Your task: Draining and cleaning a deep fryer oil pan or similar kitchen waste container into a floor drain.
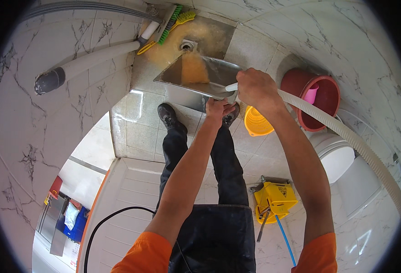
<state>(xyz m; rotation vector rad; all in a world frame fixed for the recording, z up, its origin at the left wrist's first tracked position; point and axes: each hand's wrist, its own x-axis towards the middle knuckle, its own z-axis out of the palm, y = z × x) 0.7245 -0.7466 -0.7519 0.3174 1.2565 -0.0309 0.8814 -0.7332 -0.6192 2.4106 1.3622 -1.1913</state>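
A deep rectangular stainless steel pan [187, 97] is tilted away from me, and orange-brown liquid [194, 70] runs over its far edge towards a floor drain [187, 45]. My left hand [217, 108] grips the near rim close to the right corner. Above the pan's right end, my right hand [258, 87] is closed around the white nozzle end [232, 87] of a ribbed hose [326, 119], which points into the pan. Murky liquid spreads over the floor tiles around the drain.
A green-bristled broom [171, 24] and yellow brush [187, 17] lie by the left wall near a pipe [98, 58]. To the right are a yellow basket [258, 123], a red bucket [335, 99] holding a pink scoop [311, 94], a toilet [337, 160] and a yellow mop wringer [277, 199].
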